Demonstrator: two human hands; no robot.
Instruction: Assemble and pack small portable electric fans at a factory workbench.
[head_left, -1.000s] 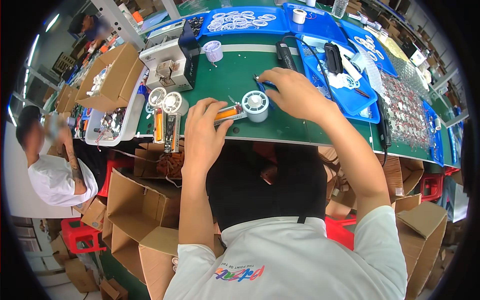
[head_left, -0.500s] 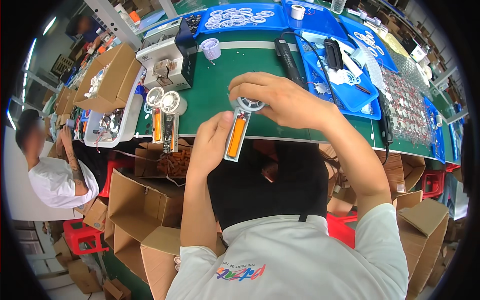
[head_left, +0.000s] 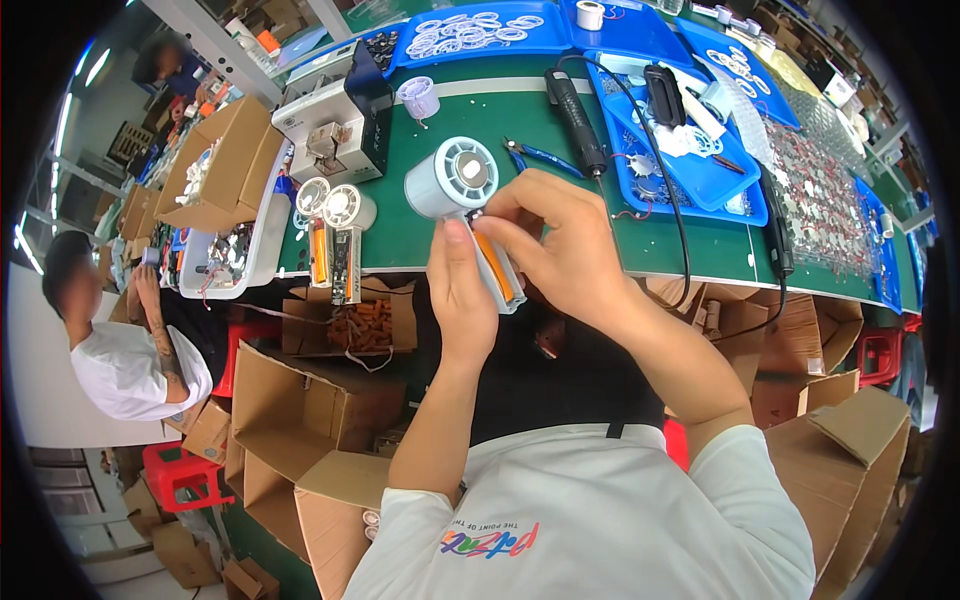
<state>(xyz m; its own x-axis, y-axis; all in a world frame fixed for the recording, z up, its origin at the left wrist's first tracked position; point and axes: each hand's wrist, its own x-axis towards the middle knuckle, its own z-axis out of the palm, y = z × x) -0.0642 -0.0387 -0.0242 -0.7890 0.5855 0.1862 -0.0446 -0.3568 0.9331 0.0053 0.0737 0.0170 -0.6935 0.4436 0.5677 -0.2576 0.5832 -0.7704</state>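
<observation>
Workbench: long green-topped table (head_left: 600, 230) running across the upper part of the view, its edge bending with the lens.
Trays: flat blue plastic trays (head_left: 620, 25) along the far side of the table.
Cardboard: open brown cardboard boxes (head_left: 300, 400) crowded on the floor under and before the table; another open brown cardboard carton (head_left: 215, 165) on the table's left end.
Seating: low red plastic stool (head_left: 180, 470) at lower left, a second red plastic stool (head_left: 880, 350) at right.
Light: bright strip lamps (head_left: 95, 65) at upper left.
Neighbour: a person in a white shirt (head_left: 125, 365) seated at left.
</observation>
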